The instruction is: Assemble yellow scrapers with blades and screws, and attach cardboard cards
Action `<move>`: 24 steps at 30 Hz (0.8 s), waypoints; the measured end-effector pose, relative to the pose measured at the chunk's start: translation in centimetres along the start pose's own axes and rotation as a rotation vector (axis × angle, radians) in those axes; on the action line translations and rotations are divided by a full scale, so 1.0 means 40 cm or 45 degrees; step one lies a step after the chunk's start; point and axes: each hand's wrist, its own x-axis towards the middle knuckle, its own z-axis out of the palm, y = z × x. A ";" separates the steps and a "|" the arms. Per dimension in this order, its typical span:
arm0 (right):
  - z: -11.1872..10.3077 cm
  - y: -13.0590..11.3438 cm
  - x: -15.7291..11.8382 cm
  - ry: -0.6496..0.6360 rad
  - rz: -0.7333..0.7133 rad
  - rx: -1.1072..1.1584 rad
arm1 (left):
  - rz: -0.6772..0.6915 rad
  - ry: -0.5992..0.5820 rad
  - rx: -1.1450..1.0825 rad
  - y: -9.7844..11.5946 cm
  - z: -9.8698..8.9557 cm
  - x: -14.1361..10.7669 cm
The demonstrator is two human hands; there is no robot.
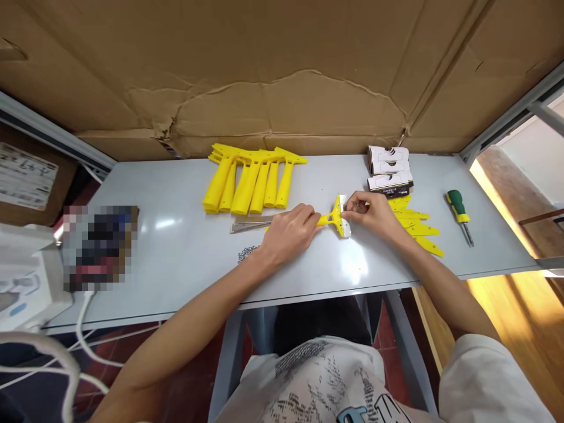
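My left hand (291,232) is wrapped round the handle of a yellow scraper (337,217), which lies almost flat over the table with its head to the right. A shiny metal blade (346,230) sits along that head. At the blade, the thumb and fingertips of my right hand (368,212) are pinched together; whatever is between them is too small to tell. Long thin metal strips (249,224) lie beside and partly under my left hand. A small heap of screws (247,252) is just left of my left wrist. Flat yellow plates (416,223) are spread by my right forearm.
Several yellow scraper handles (247,182) lie in a row at the back of the table (167,270). Stacked white-and-black small boxes (390,170) stand at back right. A green-handled screwdriver (459,214) lies far right. A cardboard sheet (286,70) walls off the back.
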 end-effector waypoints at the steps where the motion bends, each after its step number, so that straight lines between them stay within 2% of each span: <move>1: 0.003 0.002 -0.002 -0.019 0.016 -0.089 | 0.017 -0.025 0.000 0.002 0.005 0.002; 7: 0.021 0.003 -0.007 -0.009 0.022 -0.420 | 0.094 -0.030 0.067 0.003 0.026 0.012; 11: 0.033 -0.007 -0.016 -0.001 -0.036 -0.502 | 0.121 -0.069 0.118 -0.004 0.021 0.009; 16: 0.040 -0.016 -0.023 -0.047 -0.157 -0.604 | 0.070 -0.128 0.133 -0.004 0.006 0.009; 19: -0.013 -0.021 -0.032 -0.003 -0.280 -0.570 | 0.055 -0.160 0.082 0.005 -0.007 0.011; 22: -0.123 -0.015 -0.065 0.162 -0.347 -0.438 | 0.084 -0.152 0.035 0.017 -0.016 0.016; 24: -0.200 0.002 -0.099 0.175 -0.346 -0.528 | 0.121 -0.125 0.020 0.025 -0.015 0.022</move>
